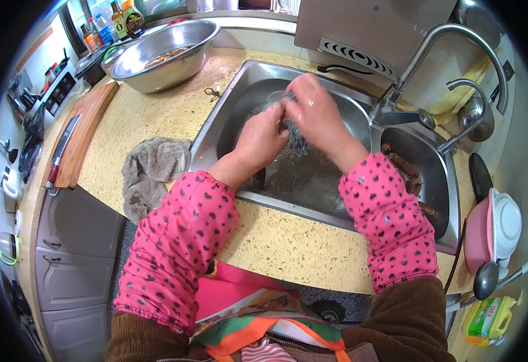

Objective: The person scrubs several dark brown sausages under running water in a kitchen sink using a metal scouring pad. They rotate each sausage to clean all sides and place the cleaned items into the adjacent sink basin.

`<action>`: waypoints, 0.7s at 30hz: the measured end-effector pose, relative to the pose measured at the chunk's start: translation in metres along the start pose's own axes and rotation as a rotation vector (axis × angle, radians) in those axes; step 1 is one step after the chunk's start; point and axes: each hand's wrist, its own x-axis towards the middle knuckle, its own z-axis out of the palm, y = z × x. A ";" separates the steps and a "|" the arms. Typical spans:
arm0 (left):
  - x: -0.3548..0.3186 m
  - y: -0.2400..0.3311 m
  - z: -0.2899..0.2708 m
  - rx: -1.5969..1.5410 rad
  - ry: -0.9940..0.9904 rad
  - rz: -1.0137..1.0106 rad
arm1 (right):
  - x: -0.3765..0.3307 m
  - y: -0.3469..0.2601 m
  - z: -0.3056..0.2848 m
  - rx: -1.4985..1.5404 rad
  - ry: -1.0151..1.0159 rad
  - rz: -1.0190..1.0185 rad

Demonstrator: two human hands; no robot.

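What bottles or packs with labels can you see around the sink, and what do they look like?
Bottles: far left corner behind the steel bowl; tall, with orange, blue and dark labels.
Yellow pack: lower right, past the counter edge; flat, yellow with a green and red label.
No screens or signs show.

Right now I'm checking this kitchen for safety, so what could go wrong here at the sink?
The knife lies on the cutting board with its handle near the counter edge, so a bump might knock it off. The rag droops over that edge and could slide down. Both hands, left hand and right hand, scrub a dark scourer; splashes may wet the counter.
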 end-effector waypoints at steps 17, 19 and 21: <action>0.002 0.004 -0.004 -0.013 -0.035 -0.072 | -0.071 0.081 0.019 -0.407 -0.689 0.478; 0.000 -0.005 -0.010 -0.046 0.038 -0.077 | -0.062 0.046 0.027 -0.273 -1.249 0.499; 0.000 -0.010 -0.010 0.000 0.138 0.030 | -0.089 0.028 0.030 -0.116 -1.322 0.250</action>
